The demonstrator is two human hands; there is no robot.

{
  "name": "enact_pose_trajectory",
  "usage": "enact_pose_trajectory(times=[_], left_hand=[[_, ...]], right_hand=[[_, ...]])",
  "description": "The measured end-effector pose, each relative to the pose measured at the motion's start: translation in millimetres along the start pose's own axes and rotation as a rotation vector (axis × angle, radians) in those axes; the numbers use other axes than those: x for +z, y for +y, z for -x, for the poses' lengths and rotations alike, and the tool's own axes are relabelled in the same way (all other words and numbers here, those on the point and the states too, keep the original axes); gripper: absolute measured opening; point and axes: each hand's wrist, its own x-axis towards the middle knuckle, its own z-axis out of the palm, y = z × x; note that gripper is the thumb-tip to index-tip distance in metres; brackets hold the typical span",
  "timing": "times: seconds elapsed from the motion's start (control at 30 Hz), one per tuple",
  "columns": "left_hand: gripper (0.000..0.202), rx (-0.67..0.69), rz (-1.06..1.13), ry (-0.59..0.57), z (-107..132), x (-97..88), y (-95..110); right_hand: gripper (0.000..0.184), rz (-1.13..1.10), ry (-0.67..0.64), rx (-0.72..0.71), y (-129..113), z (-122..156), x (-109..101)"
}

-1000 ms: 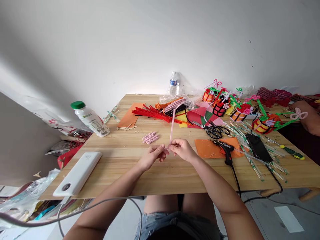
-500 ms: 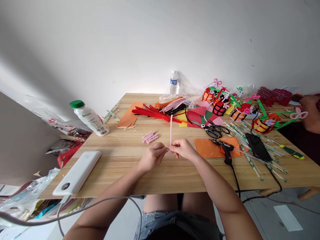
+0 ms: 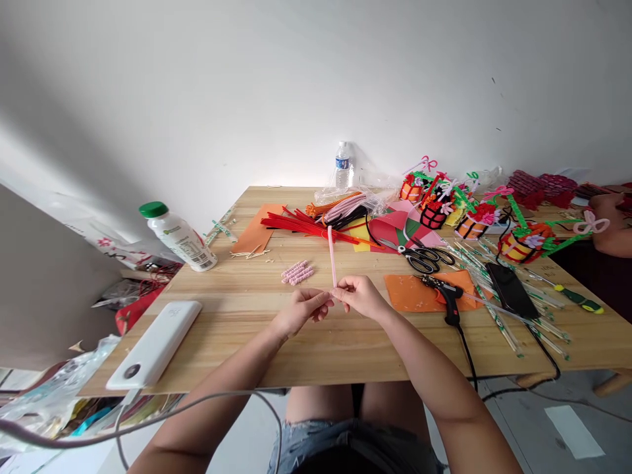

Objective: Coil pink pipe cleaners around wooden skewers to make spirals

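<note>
A pale pink pipe cleaner [image 3: 332, 257] rises from between my fingertips and points away toward the wall. My right hand [image 3: 363, 296] pinches it near its lower end. Thumb and fingers of my left hand [image 3: 303, 311] are closed at that same end, touching the right fingertips; what lies between them is mostly hidden. Just beyond my left hand lie several pink coiled pipe cleaner pieces [image 3: 297, 272]. Behind them is a bundle of red pipe cleaners [image 3: 296, 222], beside pink pipe cleaners [image 3: 345, 207].
Right of my hands, a black glue gun [image 3: 449, 299] rests on orange felt [image 3: 402, 293], with scissors [image 3: 422, 257], a phone [image 3: 511, 289] and wrapped sticks nearby. Small flower baskets [image 3: 526, 247] stand behind. On the left are a power bank [image 3: 155, 342] and a tilted white bottle [image 3: 182, 240]. Another person's arm [image 3: 609, 224] shows far right.
The upright pipe cleaner has tilted and its top shifted left. My left hand has turned slightly, with its fingers rolled at the pipe cleaner's lower end. The right hand hardly moved.
</note>
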Motion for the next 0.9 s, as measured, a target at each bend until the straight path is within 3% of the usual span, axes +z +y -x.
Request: enact_pose_trajectory(times=[0.07,0.2,0.37,0.53,0.67,0.73,0.83,0.9], left_hand=[[0.044,0.09,-0.112,0.043,-0.5,-0.5,1.2],[0.039,0.42,-0.427,0.126,0.3,1.6,1.6],[0.025,0.761,-0.692,0.126,-0.2,0.8,-9.5],[0.02,0.897,-0.814,0.112,-2.4,-7.1,-13.7],[0.019,0.767,-0.612,0.15,-1.7,-5.4,-6.3],[0.027,0.566,-0.434,0.148,-0.7,-3.6,-1.7],[0.048,0.172,-0.143,0.04,0.2,-2.8,2.9],[0.051,0.034,-0.068,0.001,0.2,-2.8,3.9]], right_hand=[[0.029,0.036,0.007,0.006,0.2,0.1,-0.9],[0.028,0.073,0.006,0.048,2.4,-0.7,-4.8],[0.028,-0.069,-0.076,0.195,1.9,-1.5,-8.1],[0.025,-0.094,-0.092,0.208,-2.5,-1.2,-8.8],[0.03,-0.071,-0.092,0.147,-1.2,-1.7,-9.3],[0.032,-0.047,-0.054,0.076,0.2,-2.3,-8.3],[0.031,0.003,0.021,-0.005,1.0,-2.6,-5.5],[0.03,0.019,0.031,-0.001,0.9,-2.2,-4.2]])
